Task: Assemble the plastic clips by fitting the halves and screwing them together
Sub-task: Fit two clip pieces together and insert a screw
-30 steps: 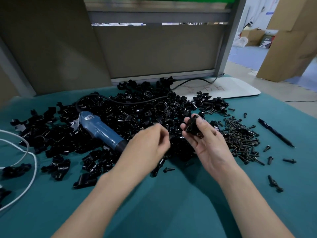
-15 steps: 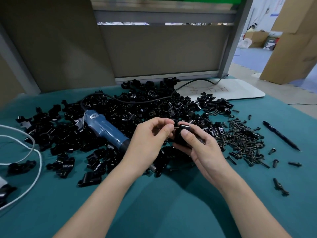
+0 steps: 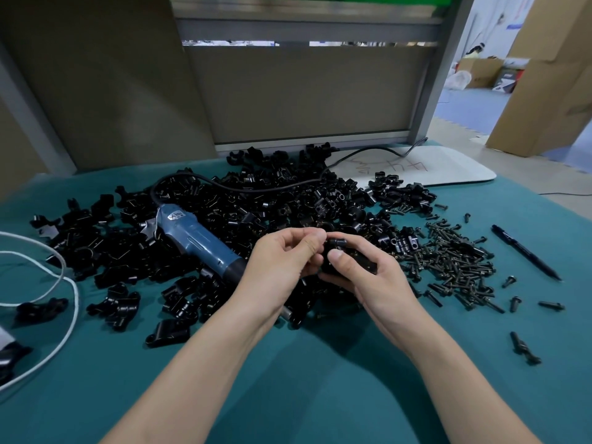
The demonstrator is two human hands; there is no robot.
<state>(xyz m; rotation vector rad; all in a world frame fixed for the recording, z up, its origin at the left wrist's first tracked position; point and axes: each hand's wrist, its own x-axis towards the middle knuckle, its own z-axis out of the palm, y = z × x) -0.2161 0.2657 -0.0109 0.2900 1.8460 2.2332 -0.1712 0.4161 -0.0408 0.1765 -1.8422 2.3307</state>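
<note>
Over the desk's point(image 3: 320, 395) middle the clip point(image 3: 336, 249) is gripped by the right hand point(image 3: 371, 280) and has just been met by the left hand point(image 3: 282, 261), pinched at its top, so screw insertion is judged begun.

Showing glossy black on the heap of clip halves point(image 3: 272, 203), the screws point(image 3: 455, 261) and the pen point(image 3: 525, 253), plain teal on the tablecloth point(image 3: 320, 395), blue with a black nose on the electric screwdriver point(image 3: 195, 238), and white on the cord point(image 3: 75, 301) and the brown-scribbled board point(image 3: 455, 169).
</note>
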